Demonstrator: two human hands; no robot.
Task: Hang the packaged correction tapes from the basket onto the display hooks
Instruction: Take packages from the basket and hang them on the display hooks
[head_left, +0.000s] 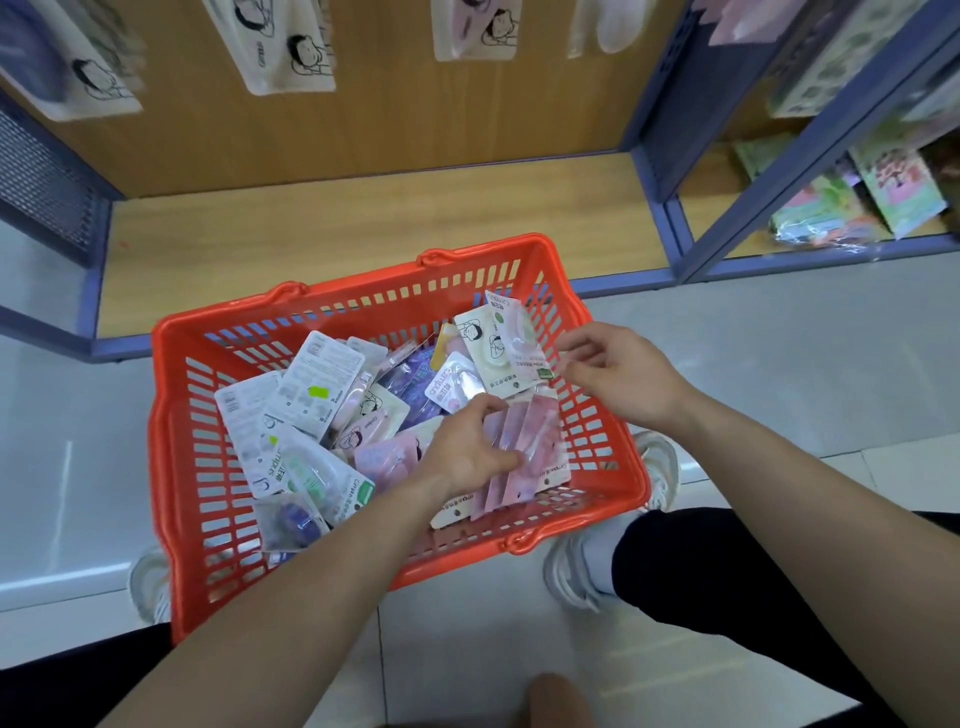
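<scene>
From my remote seat I take the red basket (363, 299) as my landmark: it sits on the pale floor in front of the low shelf, between my two shoes. My left hand (470, 449) is down inside the basket's near right part, fingers curled and thumb pressed across a fanned bunch of pink packages (530, 452), gripping them together so their card tops point toward the basket's near rim. My right hand (618, 376) hovers over the basket's right wall, its fingers bent inward and close together, the thumb and fingertips (563, 345) pinching the right edge of a cream package (493, 345) that stands tilted against the basket's far right corner; motion blur keeps me from telling exactly how many fingers touch it. The rest of the correction tapes, a heap of loose packages (311, 387), lie face down and face up across the basket's left and middle floor, overlapping one another. Beyond the basket's far rim, hanging packages (291, 52) show against the wooden back panel (415, 114)
</scene>
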